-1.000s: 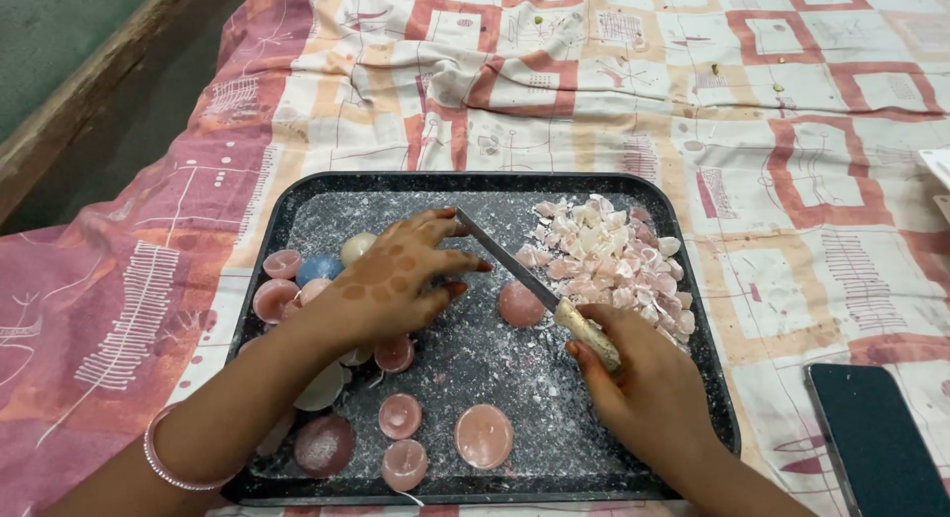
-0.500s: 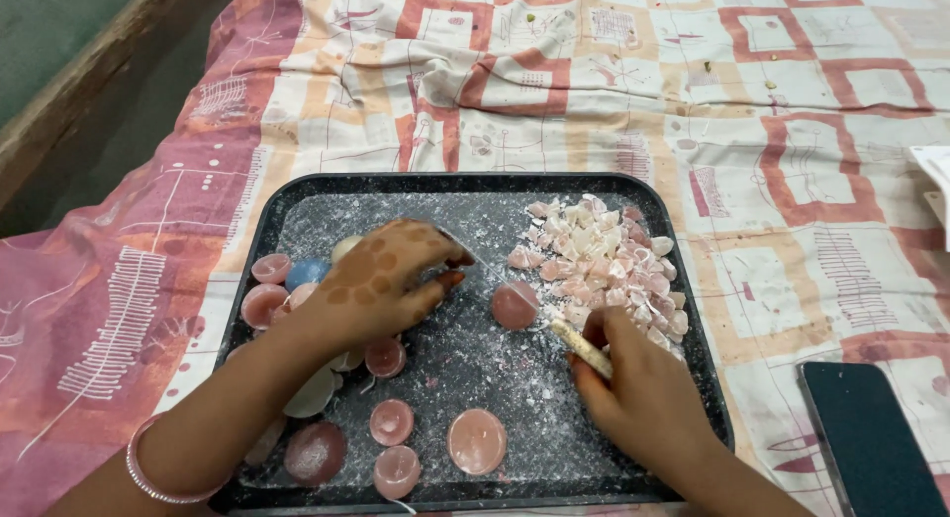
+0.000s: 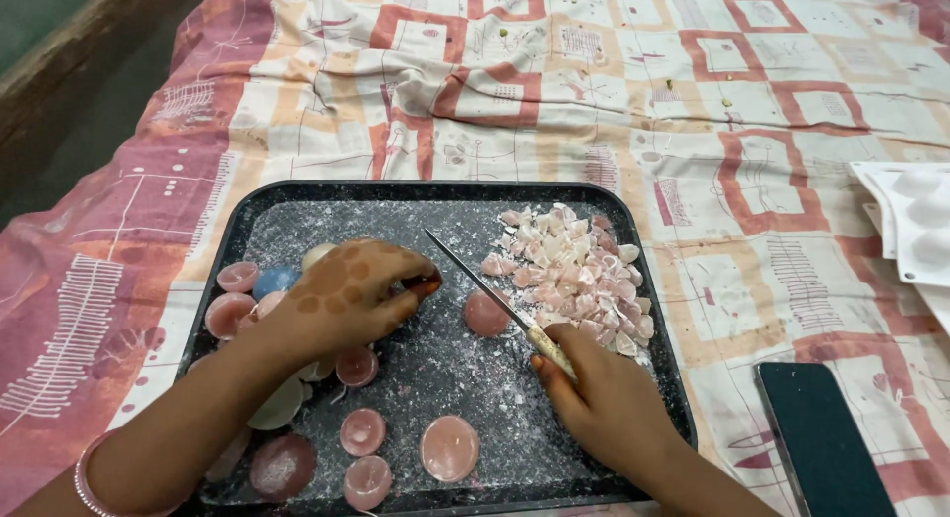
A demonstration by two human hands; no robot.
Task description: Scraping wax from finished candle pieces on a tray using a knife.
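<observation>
A black tray (image 3: pixel 594 198) dusted with white powder lies on a patterned cloth. My right hand (image 3: pixel 606 408) grips a knife (image 3: pixel 483 283) by its pale handle, blade pointing up-left over a pink half-dome piece (image 3: pixel 485 315). A pile of pink and white chopped chunks (image 3: pixel 574 270) sits at the tray's right. My left hand (image 3: pixel 341 297) hovers over the tray's left side with fingers curled together; whether it holds a piece is hidden. Around it lie several pink domes (image 3: pixel 230 313), a blue one (image 3: pixel 273 280) and a cream one (image 3: pixel 315 254).
More pink rounds (image 3: pixel 449 448) lie near the tray's front edge. A dark phone (image 3: pixel 821 440) rests on the cloth at lower right. A white mould with round cavities (image 3: pixel 915 220) sits at the right edge. A wooden edge (image 3: pixel 59 62) runs along the upper left.
My left hand's fingers have curled in and drawn back left from the knife blade. The knife blade stays over the pink half-dome. The view has shifted, bringing the white mould into sight.
</observation>
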